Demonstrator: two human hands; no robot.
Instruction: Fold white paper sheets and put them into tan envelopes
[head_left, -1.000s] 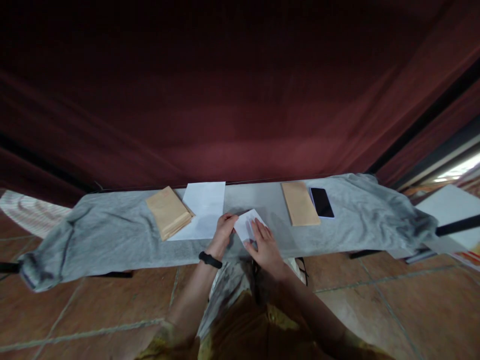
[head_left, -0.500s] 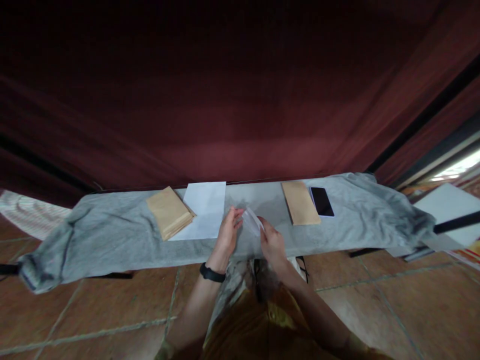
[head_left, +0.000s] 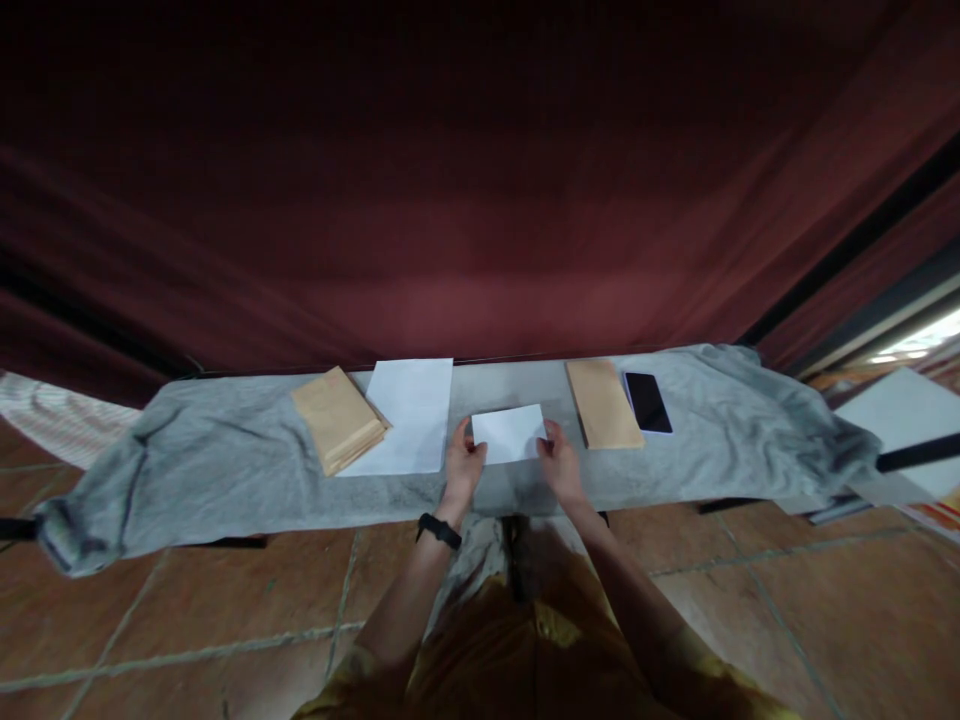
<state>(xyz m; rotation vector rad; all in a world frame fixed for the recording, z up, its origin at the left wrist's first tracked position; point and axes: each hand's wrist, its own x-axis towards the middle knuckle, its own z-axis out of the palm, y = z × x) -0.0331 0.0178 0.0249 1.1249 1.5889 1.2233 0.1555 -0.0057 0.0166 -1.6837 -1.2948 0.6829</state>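
Note:
A small white rectangle of paper (head_left: pixel 510 435), probably folded, is held level between my two hands. My left hand (head_left: pixel 464 465) grips its left end, thumb on top. At the right end my right hand (head_left: pixel 559 462) pinches it the same way. Left of my left hand lie white paper sheets (head_left: pixel 411 415), partly under a stack of brown envelopes (head_left: pixel 339 415). To the right of my right hand are more brown envelopes (head_left: pixel 604 405), apart from it.
A phone (head_left: pixel 648 403) lies beside the right-hand envelopes. Grey cloth (head_left: pixel 240 450) covers the narrow bench. Behind it hangs a dark red curtain (head_left: pixel 480 250). A dark bar (head_left: pixel 919 452) and a white panel (head_left: pixel 900 425) stand at the right end.
The white paper has turned from tilted and nearly edge-on to flat and facing up. My left hand has closed on its left end, and my hands are farther apart.

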